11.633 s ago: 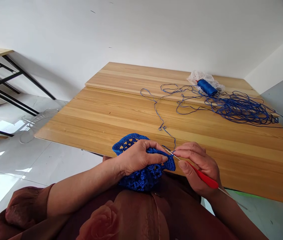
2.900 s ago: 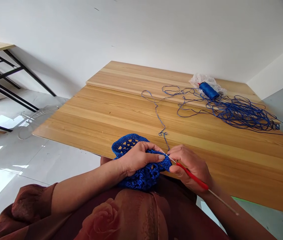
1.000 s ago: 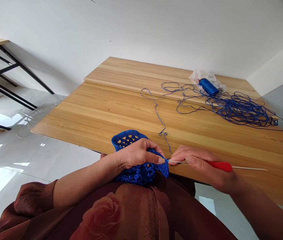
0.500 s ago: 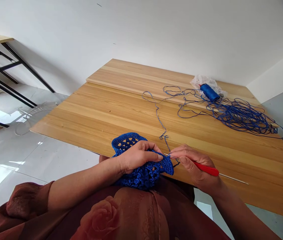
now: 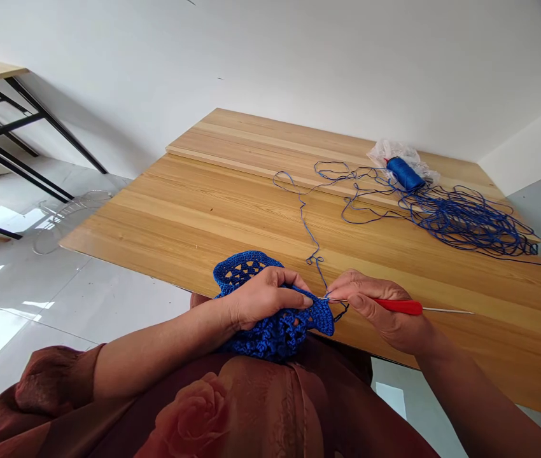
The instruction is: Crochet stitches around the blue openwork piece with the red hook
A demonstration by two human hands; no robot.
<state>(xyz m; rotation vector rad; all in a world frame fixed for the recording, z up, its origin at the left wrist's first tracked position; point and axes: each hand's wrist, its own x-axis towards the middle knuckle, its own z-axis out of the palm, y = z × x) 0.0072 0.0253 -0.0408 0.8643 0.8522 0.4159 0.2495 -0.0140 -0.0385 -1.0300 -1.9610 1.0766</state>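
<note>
A blue crocheted piece (image 5: 275, 334) of lacy open mesh is held at the near edge of the wooden table (image 5: 156, 213). It is clasped from above by the left hand (image 5: 265, 298), forearm angled inward, while a red-handled crochet hook (image 5: 397, 306) is pinched in the right hand (image 5: 380, 312), tip at the piece's edge. Tangled blue thread (image 5: 461, 219) lies across the table's far side.

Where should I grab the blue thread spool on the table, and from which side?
Grip the blue thread spool around its middle from above: it lies on its side on a clear plastic bag, leaving the barrel exposed. Come from the wall side, away from the loose thread loops.
</note>
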